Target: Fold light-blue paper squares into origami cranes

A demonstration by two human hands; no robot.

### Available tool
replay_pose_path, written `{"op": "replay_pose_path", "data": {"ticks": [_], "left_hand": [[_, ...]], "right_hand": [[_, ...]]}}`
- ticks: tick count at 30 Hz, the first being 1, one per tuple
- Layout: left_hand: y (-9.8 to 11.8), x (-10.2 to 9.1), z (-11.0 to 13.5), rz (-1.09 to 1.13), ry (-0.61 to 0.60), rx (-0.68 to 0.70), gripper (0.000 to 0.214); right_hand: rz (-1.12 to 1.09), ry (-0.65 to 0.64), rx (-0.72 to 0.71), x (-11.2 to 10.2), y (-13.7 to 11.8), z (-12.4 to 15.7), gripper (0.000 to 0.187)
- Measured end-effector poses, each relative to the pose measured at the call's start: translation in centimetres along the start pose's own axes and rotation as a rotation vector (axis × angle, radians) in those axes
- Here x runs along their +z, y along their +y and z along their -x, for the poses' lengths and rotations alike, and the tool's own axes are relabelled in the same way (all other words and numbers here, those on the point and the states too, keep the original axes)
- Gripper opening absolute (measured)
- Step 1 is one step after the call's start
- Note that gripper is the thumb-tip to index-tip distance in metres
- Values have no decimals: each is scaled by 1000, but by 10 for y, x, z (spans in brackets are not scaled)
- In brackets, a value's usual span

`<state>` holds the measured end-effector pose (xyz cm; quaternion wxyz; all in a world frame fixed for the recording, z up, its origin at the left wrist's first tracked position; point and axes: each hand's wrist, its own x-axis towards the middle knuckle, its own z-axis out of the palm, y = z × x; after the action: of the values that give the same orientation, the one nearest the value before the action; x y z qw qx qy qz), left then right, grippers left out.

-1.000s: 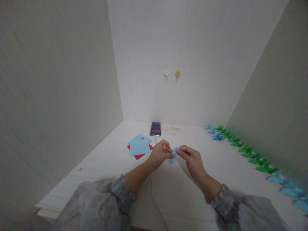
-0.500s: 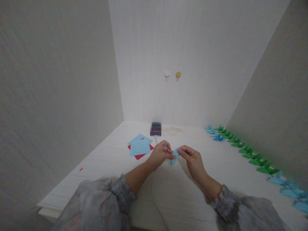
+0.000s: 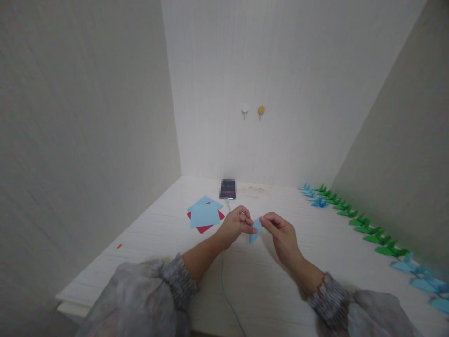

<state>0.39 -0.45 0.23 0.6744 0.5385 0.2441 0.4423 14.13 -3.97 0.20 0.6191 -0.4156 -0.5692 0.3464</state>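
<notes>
A small folded piece of light blue paper (image 3: 255,233) is held up over the table between my two hands. My left hand (image 3: 235,225) pinches its left side between thumb and fingers. At its upper right corner, the thumb and forefinger of my right hand (image 3: 280,230) are closed on the paper. Left of my left hand lies a loose stack of square light blue sheets (image 3: 204,216), with corners of red paper (image 3: 204,229) showing from beneath. The finer folds of the held piece are too small to make out.
Green folded paper cranes (image 3: 363,229) run in a row along the right side, with light blue cranes (image 3: 426,283) nearer me. A phone (image 3: 228,188) leans at the back wall, its cable (image 3: 224,285) running toward me. An orange scrap (image 3: 119,246) lies left. Two hooks (image 3: 261,110) hang on the wall.
Both hands keep their grip on the blue paper, which shows slightly more of its face now. The whole view has shifted a little.
</notes>
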Motion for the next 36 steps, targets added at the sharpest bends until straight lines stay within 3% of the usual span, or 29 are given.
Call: {"op": "replay_pose_path", "data": {"ticks": [4,11,21,27,36], "left_hand": [[-5,-4,-1,-22,28,16,42],[-8,-6,-1,-32,-6,-9,40],[-4,0,1,-148,-31,35,37],[-8,-3,0,-54,-13,27,40],[-7,-1,0,-37,-7,-32,45]], "right_hand": [[-29,22,22,-1,0,-3,15],[-41,-118,164,1,5,-4,12],[-49,-93,163,3,1,-2,14],[-15,-222,262,4,2,-4,17],[71,-186,101,0,3,-2,22]]}}
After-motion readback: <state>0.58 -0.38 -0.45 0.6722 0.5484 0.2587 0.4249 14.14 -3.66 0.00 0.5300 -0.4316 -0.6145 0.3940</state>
